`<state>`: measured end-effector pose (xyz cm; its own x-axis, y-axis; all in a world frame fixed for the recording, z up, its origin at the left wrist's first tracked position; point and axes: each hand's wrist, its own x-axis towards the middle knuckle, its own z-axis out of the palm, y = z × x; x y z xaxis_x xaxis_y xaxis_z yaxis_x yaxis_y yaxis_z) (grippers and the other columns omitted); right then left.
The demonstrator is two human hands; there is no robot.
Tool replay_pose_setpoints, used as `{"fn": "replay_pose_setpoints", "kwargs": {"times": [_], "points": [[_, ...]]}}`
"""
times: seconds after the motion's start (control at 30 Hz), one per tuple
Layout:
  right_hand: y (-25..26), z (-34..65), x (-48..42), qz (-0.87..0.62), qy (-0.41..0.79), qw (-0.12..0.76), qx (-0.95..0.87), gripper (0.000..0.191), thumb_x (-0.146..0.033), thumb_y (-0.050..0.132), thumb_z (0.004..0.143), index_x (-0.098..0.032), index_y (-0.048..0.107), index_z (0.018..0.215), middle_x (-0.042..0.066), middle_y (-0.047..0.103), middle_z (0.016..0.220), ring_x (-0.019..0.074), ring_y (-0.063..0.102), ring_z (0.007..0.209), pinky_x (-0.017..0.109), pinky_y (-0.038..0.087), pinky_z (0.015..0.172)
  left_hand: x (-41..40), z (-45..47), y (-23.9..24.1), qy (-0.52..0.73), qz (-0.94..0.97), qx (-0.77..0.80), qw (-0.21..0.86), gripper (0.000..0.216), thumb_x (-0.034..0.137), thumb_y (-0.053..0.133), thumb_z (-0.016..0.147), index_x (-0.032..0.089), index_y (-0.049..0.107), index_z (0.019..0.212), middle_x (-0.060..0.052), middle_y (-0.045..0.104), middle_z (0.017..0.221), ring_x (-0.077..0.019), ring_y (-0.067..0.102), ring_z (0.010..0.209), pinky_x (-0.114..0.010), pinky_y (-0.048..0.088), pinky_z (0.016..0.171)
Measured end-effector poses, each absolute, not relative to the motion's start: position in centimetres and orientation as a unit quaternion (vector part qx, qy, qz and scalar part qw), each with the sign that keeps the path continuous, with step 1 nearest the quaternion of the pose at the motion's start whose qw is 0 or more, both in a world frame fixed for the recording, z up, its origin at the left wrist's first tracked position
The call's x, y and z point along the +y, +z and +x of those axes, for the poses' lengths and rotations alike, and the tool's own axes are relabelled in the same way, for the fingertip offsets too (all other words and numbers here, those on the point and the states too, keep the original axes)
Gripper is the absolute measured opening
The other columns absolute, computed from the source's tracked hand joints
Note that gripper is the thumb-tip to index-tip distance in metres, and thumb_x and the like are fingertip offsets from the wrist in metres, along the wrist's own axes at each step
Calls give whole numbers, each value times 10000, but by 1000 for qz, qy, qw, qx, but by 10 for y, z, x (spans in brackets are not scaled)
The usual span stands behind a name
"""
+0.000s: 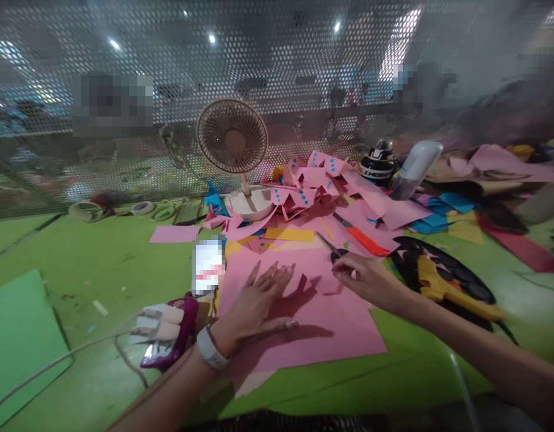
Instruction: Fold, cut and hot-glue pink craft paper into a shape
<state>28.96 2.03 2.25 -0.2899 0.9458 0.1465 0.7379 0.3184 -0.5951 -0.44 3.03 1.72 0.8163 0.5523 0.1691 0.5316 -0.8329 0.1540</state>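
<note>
My left hand [259, 306], with a pale band on its wrist, lies flat with spread fingers on a large pink paper sheet [335, 339]. Over the sheet's right part, my right hand [367, 279] has its thumb and fingers pinched together; whatever they hold, if anything, cannot be made out. A small flap or scrap of pink paper [333, 289] shows just below those fingertips. Right behind that hand are dark-handled scissors [327, 243], partly hidden. Farther back lies a red-orange-handled tool [369, 241], perhaps a knife.
A fan [234, 141] stands behind, beside a heap of folded pink paper [310, 180]. At right, a yellow glue gun [452, 294] rests on a black tray [479, 285]. A lit phone [208, 264] and a purple device with a cord [184, 327] are at left.
</note>
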Motion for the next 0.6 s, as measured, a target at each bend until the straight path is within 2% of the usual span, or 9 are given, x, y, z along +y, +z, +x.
{"fn": "replay_pose_setpoints", "kwargs": {"times": [0.07,0.13,0.2,0.27,0.3,0.37,0.47,0.6], "points": [[19,290,20,-539,193,237,-785,158,-241,492,874,-193,643,884,59,656,903,160,603,738,281,449,657,31,-9,26,153,948,276,42,892,740,361,878,204,102,1542,-128,326,1535,-323,210,1440,-614,52,1150],[17,290,19,-534,184,238,-790,158,-239,495,873,-191,645,881,65,652,908,171,609,764,286,456,667,31,-12,33,237,929,280,51,760,669,305,940,201,190,1528,-132,367,1513,-309,283,1417,-600,80,1159],[15,289,20,-536,186,243,-787,152,-234,498,872,-192,642,885,67,654,915,180,611,793,294,462,684,31,-14,37,351,877,322,61,558,514,360,995,202,361,1457,-133,492,1423,-277,434,1332,-547,241,1142],[14,288,23,-540,187,246,-783,145,-230,496,873,-195,636,887,64,652,919,183,608,804,302,465,702,31,-15,37,450,811,367,71,334,362,476,986,209,564,1271,-104,649,1222,-238,597,1154,-445,443,1022],[13,287,24,-543,184,245,-782,142,-228,494,874,-197,632,884,61,649,914,182,606,798,305,465,708,32,-15,37,480,787,379,78,239,311,525,968,210,628,1160,-82,698,1106,-216,651,1043,-388,509,931],[12,284,26,-548,172,240,-783,142,-228,487,877,-198,625,874,54,640,895,179,602,782,308,465,714,32,-14,35,506,768,381,93,139,271,579,943,200,677,1010,-52,732,949,-182,692,872,-311,554,782],[11,278,28,-550,134,238,-789,154,-230,469,891,-199,620,885,62,633,922,184,606,797,311,463,708,27,-14,36,497,775,377,103,129,288,606,931,183,679,917,-29,737,829,-154,693,740,-262,544,678],[11,265,29,-523,49,252,-813,189,-226,446,913,-191,628,953,111,631,1067,236,595,958,374,462,827,18,-16,39,443,806,372,124,386,304,463,998,175,585,655,9,628,564,-104,598,508,-215,461,538]]}}
